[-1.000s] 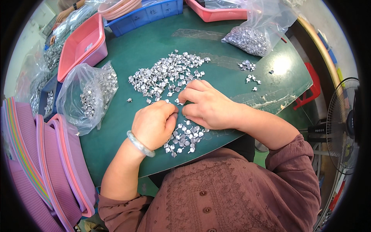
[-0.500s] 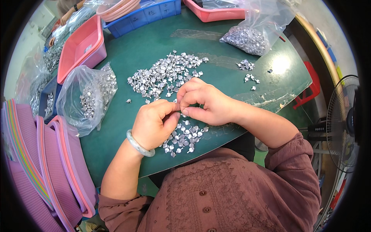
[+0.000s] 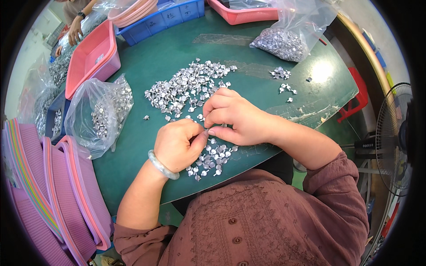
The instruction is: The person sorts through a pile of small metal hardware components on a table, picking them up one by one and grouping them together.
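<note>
My left hand (image 3: 176, 144), with a pale bangle (image 3: 162, 165) at its wrist, is closed in a pinch. My right hand (image 3: 237, 116) is also pinched, its thumb and fingertips meeting those of the left. Whatever sits between the fingertips is too small and covered to make out. Beyond the hands spreads a large pile of small silvery metal parts (image 3: 186, 86), each with a round head and a short stem. A smaller group of the same parts (image 3: 214, 158) lies on the green tabletop (image 3: 155, 53) just below my hands.
Clear bags of metal parts stand at left (image 3: 104, 115) and far right (image 3: 282, 44). Two small clusters (image 3: 280, 73) (image 3: 287, 88) lie at right. Pink trays (image 3: 93, 57), a blue crate (image 3: 162, 20) and purple baskets (image 3: 75, 186) surround the table. A fan (image 3: 395, 137) stands right; another person's hand (image 3: 75, 32) shows upper left.
My hands remain together with slightly shifted fingers; the left thumb now reaches straighter toward the right fingertips. At the upper left, the other person's hand has come further into view.
</note>
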Demonstrator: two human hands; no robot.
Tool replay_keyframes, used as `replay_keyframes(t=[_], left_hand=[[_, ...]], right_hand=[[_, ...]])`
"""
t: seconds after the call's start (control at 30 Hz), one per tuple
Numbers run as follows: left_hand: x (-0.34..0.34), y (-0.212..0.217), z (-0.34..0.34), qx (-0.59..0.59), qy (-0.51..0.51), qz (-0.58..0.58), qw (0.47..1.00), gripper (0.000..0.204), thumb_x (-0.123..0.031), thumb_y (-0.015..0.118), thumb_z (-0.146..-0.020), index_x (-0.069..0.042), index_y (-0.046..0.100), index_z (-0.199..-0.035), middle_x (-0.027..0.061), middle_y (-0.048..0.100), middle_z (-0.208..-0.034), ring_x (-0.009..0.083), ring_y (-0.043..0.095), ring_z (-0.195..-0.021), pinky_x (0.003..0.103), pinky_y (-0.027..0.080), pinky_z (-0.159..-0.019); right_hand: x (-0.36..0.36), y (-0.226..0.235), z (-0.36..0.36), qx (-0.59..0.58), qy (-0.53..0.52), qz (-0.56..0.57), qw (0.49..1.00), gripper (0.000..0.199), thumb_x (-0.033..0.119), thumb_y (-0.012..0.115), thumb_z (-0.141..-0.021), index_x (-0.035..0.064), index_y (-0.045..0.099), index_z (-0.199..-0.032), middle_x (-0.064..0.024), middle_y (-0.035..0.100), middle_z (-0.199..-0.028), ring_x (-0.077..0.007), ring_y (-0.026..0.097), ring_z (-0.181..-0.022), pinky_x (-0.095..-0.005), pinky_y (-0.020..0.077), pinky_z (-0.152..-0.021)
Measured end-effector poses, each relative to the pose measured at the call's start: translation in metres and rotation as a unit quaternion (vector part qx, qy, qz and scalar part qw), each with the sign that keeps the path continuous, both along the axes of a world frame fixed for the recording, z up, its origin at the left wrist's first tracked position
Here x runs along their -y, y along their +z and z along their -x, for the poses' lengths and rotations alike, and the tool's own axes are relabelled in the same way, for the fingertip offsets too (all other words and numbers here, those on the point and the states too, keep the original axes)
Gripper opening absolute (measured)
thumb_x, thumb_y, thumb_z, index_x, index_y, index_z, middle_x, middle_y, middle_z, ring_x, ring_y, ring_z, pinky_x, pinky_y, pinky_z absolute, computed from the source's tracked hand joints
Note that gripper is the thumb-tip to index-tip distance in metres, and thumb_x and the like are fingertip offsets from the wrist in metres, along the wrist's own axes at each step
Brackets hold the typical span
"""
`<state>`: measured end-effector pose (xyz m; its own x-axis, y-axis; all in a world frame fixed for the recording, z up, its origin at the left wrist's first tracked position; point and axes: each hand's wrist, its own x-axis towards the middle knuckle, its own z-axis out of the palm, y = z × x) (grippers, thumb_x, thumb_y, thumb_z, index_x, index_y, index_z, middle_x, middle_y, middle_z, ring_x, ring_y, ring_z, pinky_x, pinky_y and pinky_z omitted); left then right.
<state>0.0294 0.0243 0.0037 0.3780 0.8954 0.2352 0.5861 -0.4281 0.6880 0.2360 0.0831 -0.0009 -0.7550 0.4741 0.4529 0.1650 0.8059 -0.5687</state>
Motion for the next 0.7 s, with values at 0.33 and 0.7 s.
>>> replay_keyframes(t=[0.33,0.7], left_hand=[[-0.0019,0.0032,0.0015,0.024,-0.006,0.047,0.999,0.014,-0.012,0.063,-0.084,-0.004,0.063,-0.073,0.0121,0.057,-0.067,0.0310,0.058,-0.061,0.040,0.045,-0.055],[-0.0031,0.0023,0.0039,0.011,0.004,0.035,0.999,0.010,-0.011,0.063,-0.084,-0.003,0.068,-0.080,0.0134,0.062,-0.073,0.0322,0.062,-0.067,0.040,0.048,-0.060]], right_hand=[[0.0010,-0.0046,-0.0036,0.028,-0.008,-0.021,0.999,0.004,0.011,0.071,-0.079,0.0082,0.069,-0.082,-0.0037,0.061,-0.101,-0.0272,0.051,-0.104,-0.0415,0.0400,-0.091],[-0.0001,-0.0060,-0.0038,0.009,-0.011,0.015,1.000,0.003,0.006,0.066,-0.084,0.0036,0.064,-0.083,-0.0073,0.061,-0.100,-0.0286,0.053,-0.099,-0.0389,0.0417,-0.090]])
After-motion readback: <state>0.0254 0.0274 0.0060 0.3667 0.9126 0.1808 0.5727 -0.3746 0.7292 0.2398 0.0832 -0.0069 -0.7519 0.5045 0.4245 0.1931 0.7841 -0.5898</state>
